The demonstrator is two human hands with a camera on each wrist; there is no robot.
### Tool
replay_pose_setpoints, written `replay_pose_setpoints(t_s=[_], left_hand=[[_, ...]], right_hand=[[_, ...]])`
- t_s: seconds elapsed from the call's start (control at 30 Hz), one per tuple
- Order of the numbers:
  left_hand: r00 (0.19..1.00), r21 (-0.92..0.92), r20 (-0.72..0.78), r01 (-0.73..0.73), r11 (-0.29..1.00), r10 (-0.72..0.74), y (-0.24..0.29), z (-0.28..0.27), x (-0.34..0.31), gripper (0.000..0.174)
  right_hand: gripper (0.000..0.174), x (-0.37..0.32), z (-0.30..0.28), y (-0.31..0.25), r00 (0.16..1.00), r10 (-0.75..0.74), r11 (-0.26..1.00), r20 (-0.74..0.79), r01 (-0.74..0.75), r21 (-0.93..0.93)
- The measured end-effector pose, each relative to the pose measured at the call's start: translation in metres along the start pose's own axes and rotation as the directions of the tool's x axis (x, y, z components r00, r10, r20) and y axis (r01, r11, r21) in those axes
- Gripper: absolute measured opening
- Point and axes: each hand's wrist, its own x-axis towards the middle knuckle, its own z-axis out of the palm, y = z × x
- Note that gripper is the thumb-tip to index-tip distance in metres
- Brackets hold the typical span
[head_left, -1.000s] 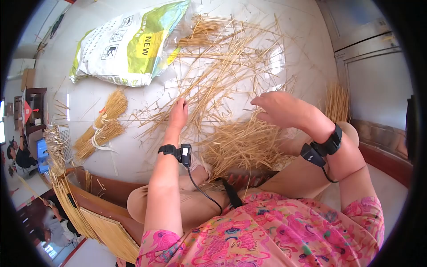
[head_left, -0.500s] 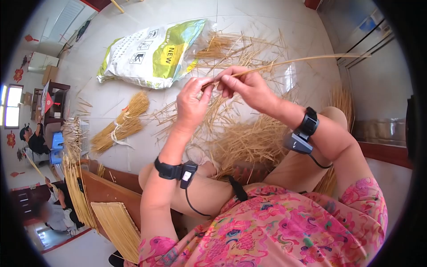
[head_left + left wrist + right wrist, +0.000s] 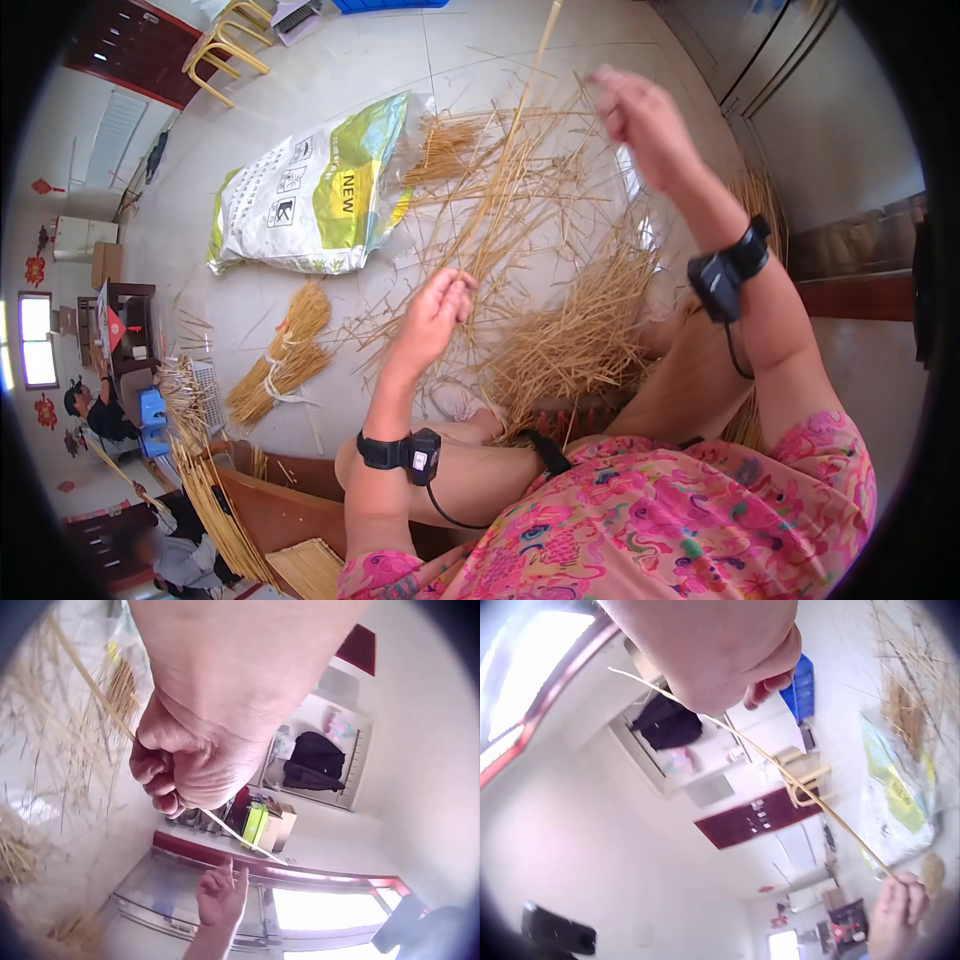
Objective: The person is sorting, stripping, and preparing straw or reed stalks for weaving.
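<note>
The bag [image 3: 300,200] holds straw [image 3: 442,150]; the left hand [image 3: 435,315] pinches one stalk [image 3: 520,110].

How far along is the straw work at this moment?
Done: one tied bundle lies on the floor. In hand: the left hand pinches a single stalk, the right hand raised near its top. Left: a large loose pile of straw.

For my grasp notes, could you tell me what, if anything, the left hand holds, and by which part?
A single straw stalk, pinched near its lower end in the left hand.
</note>
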Motion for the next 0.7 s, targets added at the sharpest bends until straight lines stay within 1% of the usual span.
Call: replay_pose_setpoints(t_s=[0.03, 0.07, 0.1, 0.13, 0.17, 0.23, 0.27, 0.33, 0.37, 0.4, 0.5, 0.6, 0.7], left_hand=[[0.997, -0.165, 0.046, 0.076, 0.983, -0.069, 0.01, 0.009, 0.002, 0.019], [0.986, -0.324, 0.103, 0.155, 0.933, -0.128, 0.018, 0.017, 0.004, 0.019], [0.983, -0.386, 0.129, 0.169, 0.907, -0.128, 0.023, 0.023, 0.007, 0.02], [0.979, -0.446, 0.156, 0.186, 0.876, -0.129, 0.026, 0.027, 0.01, 0.021], [0.975, -0.504, 0.181, 0.203, 0.84, -0.127, 0.028, 0.03, 0.012, 0.022], [0.958, -0.558, 0.264, 0.248, 0.792, -0.114, 0.027, 0.031, 0.016, 0.024], [0.948, -0.584, 0.3, 0.269, 0.766, -0.105, 0.027, 0.031, 0.017, 0.026], [0.954, -0.623, 0.255, 0.287, 0.728, -0.158, 0.036, 0.034, 0.016, 0.027], [0.954, -0.64, 0.234, 0.295, 0.709, -0.185, 0.037, 0.035, 0.016, 0.027], [0.948, -0.656, 0.272, 0.307, 0.69, -0.163, 0.031, 0.031, 0.015, 0.028], [0.95, -0.655, 0.246, 0.311, 0.689, -0.195, 0.029, 0.033, 0.011, 0.026], [0.946, -0.649, 0.292, 0.302, 0.698, -0.139, 0.025, 0.029, 0.007, 0.022], [0.951, -0.636, 0.265, 0.295, 0.713, -0.157, 0.018, 0.031, 0.006, 0.017]], right_hand=[[0.034, -0.019, 0.022, 0.006, 0.99, 0.113, 0.992, 0.085, -0.108, -0.06], [0.034, -0.04, 0.046, 0.011, 0.96, 0.229, 0.969, 0.162, -0.21, -0.129], [0.033, -0.055, 0.059, 0.019, 0.904, 0.318, 0.947, 0.286, -0.288, -0.142], [0.032, -0.068, 0.069, 0.029, 0.824, 0.399, 0.917, 0.402, -0.365, -0.161], [0.026, -0.077, 0.077, 0.036, 0.803, 0.407, 0.913, 0.436, -0.356, -0.197], [0.021, -0.079, 0.079, 0.049, 0.769, 0.371, 0.923, 0.521, -0.366, -0.117], [0.02, -0.078, 0.078, 0.051, 0.778, 0.378, 0.922, 0.501, -0.363, -0.132], [0.018, -0.071, 0.077, 0.049, 0.799, 0.386, 0.922, 0.461, -0.356, -0.155], [0.019, -0.067, 0.076, 0.048, 0.8, 0.393, 0.917, 0.454, -0.378, -0.13], [0.019, -0.064, 0.075, 0.047, 0.8, 0.402, 0.911, 0.445, -0.4, -0.104], [0.021, -0.06, 0.074, 0.045, 0.801, 0.405, 0.904, 0.44, -0.423, -0.063], [0.02, -0.062, 0.076, 0.049, 0.803, 0.387, 0.913, 0.454, -0.402, -0.067], [0.017, -0.067, 0.079, 0.053, 0.808, 0.383, 0.919, 0.447, -0.384, -0.092]])
